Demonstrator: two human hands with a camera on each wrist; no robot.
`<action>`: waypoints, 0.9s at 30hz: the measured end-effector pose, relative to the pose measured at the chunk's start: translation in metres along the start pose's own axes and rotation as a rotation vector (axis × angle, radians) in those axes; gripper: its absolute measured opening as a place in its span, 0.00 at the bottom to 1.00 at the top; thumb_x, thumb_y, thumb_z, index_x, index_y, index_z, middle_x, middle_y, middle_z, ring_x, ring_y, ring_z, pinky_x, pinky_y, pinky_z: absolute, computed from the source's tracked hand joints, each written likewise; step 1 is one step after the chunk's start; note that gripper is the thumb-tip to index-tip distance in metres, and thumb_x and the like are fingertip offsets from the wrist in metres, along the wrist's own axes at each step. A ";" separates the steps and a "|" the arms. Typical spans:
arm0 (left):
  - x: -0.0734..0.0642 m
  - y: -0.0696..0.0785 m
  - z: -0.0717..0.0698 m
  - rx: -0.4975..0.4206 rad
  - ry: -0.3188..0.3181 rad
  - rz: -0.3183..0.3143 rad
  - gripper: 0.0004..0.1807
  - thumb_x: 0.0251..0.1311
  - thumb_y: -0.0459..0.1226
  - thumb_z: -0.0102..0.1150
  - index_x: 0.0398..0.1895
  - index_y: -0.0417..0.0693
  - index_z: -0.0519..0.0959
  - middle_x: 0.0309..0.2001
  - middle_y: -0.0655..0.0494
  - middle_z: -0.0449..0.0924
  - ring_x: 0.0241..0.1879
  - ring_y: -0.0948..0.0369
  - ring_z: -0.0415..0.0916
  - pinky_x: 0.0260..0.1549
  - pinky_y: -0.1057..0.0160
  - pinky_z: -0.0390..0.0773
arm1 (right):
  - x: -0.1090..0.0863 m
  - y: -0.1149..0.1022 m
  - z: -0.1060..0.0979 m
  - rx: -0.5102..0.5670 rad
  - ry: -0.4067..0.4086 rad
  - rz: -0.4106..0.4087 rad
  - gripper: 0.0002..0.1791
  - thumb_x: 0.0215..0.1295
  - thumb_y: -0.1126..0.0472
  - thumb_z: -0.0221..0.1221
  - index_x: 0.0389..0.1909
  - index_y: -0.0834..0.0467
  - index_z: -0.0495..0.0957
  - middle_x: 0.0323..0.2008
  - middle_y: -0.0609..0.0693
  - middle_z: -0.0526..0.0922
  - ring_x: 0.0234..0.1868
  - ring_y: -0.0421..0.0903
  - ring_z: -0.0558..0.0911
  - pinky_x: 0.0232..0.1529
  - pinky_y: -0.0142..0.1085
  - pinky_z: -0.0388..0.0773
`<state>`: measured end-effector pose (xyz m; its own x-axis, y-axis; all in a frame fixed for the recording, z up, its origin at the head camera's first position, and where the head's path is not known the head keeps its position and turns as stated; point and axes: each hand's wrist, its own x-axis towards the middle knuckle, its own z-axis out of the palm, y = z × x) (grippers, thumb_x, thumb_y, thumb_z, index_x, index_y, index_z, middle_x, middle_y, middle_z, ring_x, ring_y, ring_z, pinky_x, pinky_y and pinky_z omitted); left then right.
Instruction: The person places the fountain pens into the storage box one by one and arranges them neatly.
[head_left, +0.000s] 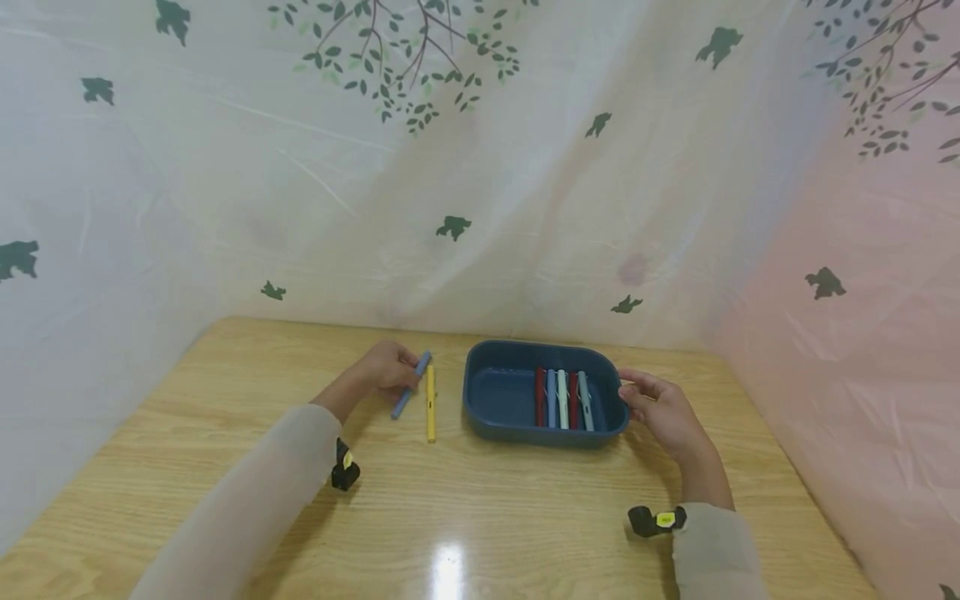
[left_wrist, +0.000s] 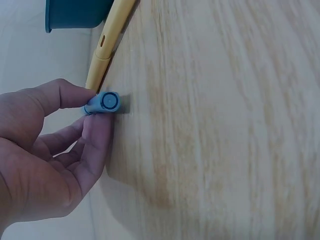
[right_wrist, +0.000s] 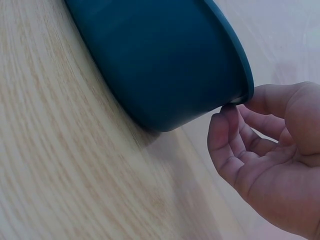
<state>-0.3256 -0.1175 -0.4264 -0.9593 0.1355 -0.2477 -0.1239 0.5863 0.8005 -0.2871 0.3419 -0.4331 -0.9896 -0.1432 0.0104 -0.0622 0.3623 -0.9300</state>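
Between thumb and fingers, my left hand [head_left: 385, 367] pinches a blue pen [head_left: 402, 402], slanted close over the wooden table. Its round end [left_wrist: 110, 101] faces the camera in the left wrist view. Just right of it lies a yellow pen [head_left: 431, 417], pointing away from me. My right hand [head_left: 663, 412] grips the right end of a dark blue box [head_left: 498, 431] by its rim. In the right wrist view the thumb meets the rim and the curled fingers sit under it, against the box wall [right_wrist: 165, 65].
Several pens stand side by side in the box's right half: a dark red pen [head_left: 539, 398], a blue one, a white pen [head_left: 562, 402], another dark red one and a grey-blue pen [head_left: 587, 404]. A patterned curtain [head_left: 337, 208] hangs behind the table [head_left: 487, 517].
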 end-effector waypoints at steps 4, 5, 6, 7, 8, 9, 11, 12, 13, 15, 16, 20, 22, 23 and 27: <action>0.001 -0.001 -0.003 0.019 -0.021 0.020 0.24 0.61 0.30 0.62 0.62 0.31 0.76 0.52 0.38 0.81 0.42 0.49 0.85 0.39 0.56 0.89 | 0.000 0.000 0.000 -0.004 -0.002 0.003 0.28 0.79 0.57 0.56 0.74 0.62 0.67 0.55 0.62 0.76 0.49 0.40 0.78 0.47 0.30 0.81; 0.001 -0.002 -0.004 0.020 -0.023 0.024 0.25 0.62 0.30 0.62 0.63 0.31 0.75 0.52 0.37 0.81 0.43 0.49 0.85 0.39 0.56 0.89 | 0.000 0.000 0.000 -0.002 -0.002 0.005 0.27 0.79 0.57 0.56 0.74 0.62 0.67 0.55 0.63 0.76 0.49 0.40 0.78 0.48 0.30 0.81; 0.002 -0.002 -0.005 0.016 -0.024 0.023 0.25 0.62 0.30 0.61 0.63 0.31 0.75 0.52 0.37 0.81 0.43 0.49 0.85 0.39 0.56 0.88 | 0.000 -0.001 0.000 -0.004 -0.001 0.009 0.27 0.79 0.57 0.56 0.74 0.61 0.67 0.54 0.62 0.76 0.49 0.40 0.78 0.48 0.30 0.81; 0.002 -0.003 -0.006 0.011 -0.026 0.026 0.26 0.63 0.31 0.61 0.64 0.31 0.75 0.53 0.37 0.81 0.44 0.49 0.84 0.40 0.56 0.88 | 0.000 -0.001 0.000 -0.008 -0.001 0.012 0.27 0.79 0.57 0.56 0.74 0.61 0.67 0.54 0.62 0.76 0.49 0.40 0.78 0.48 0.29 0.81; 0.002 -0.004 -0.008 0.000 -0.027 0.026 0.26 0.63 0.31 0.61 0.64 0.31 0.75 0.53 0.38 0.81 0.44 0.49 0.84 0.41 0.56 0.88 | 0.000 -0.001 0.000 -0.010 -0.002 0.013 0.27 0.79 0.57 0.56 0.74 0.61 0.67 0.54 0.62 0.76 0.49 0.40 0.78 0.48 0.29 0.81; 0.002 -0.004 -0.009 -0.013 -0.032 0.026 0.26 0.64 0.32 0.61 0.65 0.32 0.74 0.54 0.38 0.80 0.45 0.50 0.84 0.42 0.56 0.88 | 0.000 -0.001 0.000 -0.012 -0.003 0.013 0.27 0.79 0.57 0.56 0.74 0.61 0.67 0.54 0.61 0.76 0.49 0.41 0.78 0.48 0.30 0.81; 0.002 -0.005 -0.012 -0.050 -0.042 0.032 0.27 0.64 0.32 0.61 0.66 0.32 0.73 0.55 0.37 0.80 0.45 0.49 0.83 0.44 0.55 0.88 | 0.000 -0.002 0.000 -0.016 -0.002 0.010 0.27 0.79 0.57 0.56 0.74 0.61 0.67 0.53 0.61 0.76 0.49 0.41 0.78 0.48 0.30 0.81; 0.001 -0.005 -0.013 -0.069 -0.045 0.035 0.27 0.64 0.32 0.61 0.66 0.32 0.73 0.55 0.37 0.79 0.46 0.49 0.83 0.44 0.55 0.87 | 0.000 -0.002 0.001 -0.017 -0.001 0.008 0.27 0.79 0.57 0.56 0.74 0.61 0.67 0.53 0.61 0.76 0.49 0.41 0.78 0.48 0.30 0.81; 0.001 -0.005 -0.014 -0.084 -0.051 0.043 0.27 0.65 0.32 0.60 0.67 0.32 0.72 0.56 0.37 0.79 0.46 0.49 0.83 0.45 0.54 0.87 | -0.001 -0.002 0.001 -0.015 -0.001 0.005 0.27 0.79 0.57 0.56 0.73 0.62 0.67 0.53 0.61 0.76 0.48 0.41 0.78 0.48 0.30 0.81; 0.000 -0.004 -0.016 -0.122 -0.057 0.054 0.27 0.66 0.32 0.59 0.68 0.31 0.71 0.56 0.36 0.79 0.48 0.48 0.82 0.47 0.53 0.87 | -0.001 -0.002 0.000 -0.012 0.000 0.001 0.27 0.79 0.57 0.56 0.74 0.62 0.67 0.53 0.61 0.76 0.48 0.40 0.78 0.47 0.30 0.81; 0.000 -0.003 -0.017 -0.136 -0.057 0.058 0.27 0.67 0.32 0.59 0.68 0.31 0.71 0.57 0.35 0.78 0.49 0.47 0.82 0.48 0.53 0.86 | -0.001 -0.003 0.000 -0.011 0.000 0.000 0.27 0.79 0.58 0.56 0.74 0.62 0.67 0.53 0.62 0.77 0.48 0.40 0.78 0.47 0.30 0.81; -0.001 0.001 -0.020 -0.197 -0.072 0.070 0.29 0.69 0.31 0.56 0.71 0.30 0.66 0.61 0.32 0.74 0.56 0.43 0.78 0.52 0.50 0.85 | 0.000 -0.003 0.000 -0.008 0.001 0.002 0.27 0.78 0.58 0.56 0.74 0.63 0.67 0.53 0.62 0.77 0.47 0.40 0.78 0.47 0.30 0.81; -0.001 0.002 -0.021 -0.224 -0.079 0.069 0.31 0.69 0.31 0.55 0.73 0.30 0.64 0.63 0.31 0.72 0.59 0.41 0.76 0.53 0.49 0.84 | 0.000 -0.003 0.000 -0.009 0.002 0.001 0.27 0.79 0.58 0.56 0.74 0.63 0.67 0.53 0.62 0.77 0.47 0.40 0.78 0.47 0.30 0.81; -0.001 0.003 -0.022 -0.242 -0.080 0.066 0.31 0.68 0.31 0.55 0.73 0.30 0.63 0.64 0.31 0.71 0.60 0.41 0.75 0.54 0.48 0.83 | 0.000 -0.003 0.000 -0.009 0.003 0.000 0.27 0.79 0.58 0.56 0.73 0.63 0.67 0.53 0.62 0.77 0.47 0.40 0.78 0.46 0.30 0.81; -0.001 0.005 -0.021 -0.296 -0.076 0.070 0.32 0.68 0.30 0.54 0.74 0.31 0.62 0.63 0.30 0.70 0.61 0.40 0.74 0.56 0.48 0.82 | 0.000 -0.001 0.000 -0.006 0.001 -0.001 0.27 0.79 0.58 0.56 0.73 0.63 0.67 0.53 0.62 0.76 0.48 0.40 0.78 0.47 0.29 0.81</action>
<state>-0.3304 -0.1318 -0.4104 -0.9480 0.2330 -0.2170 -0.1369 0.3171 0.9384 -0.2873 0.3415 -0.4318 -0.9897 -0.1426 0.0114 -0.0636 0.3673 -0.9279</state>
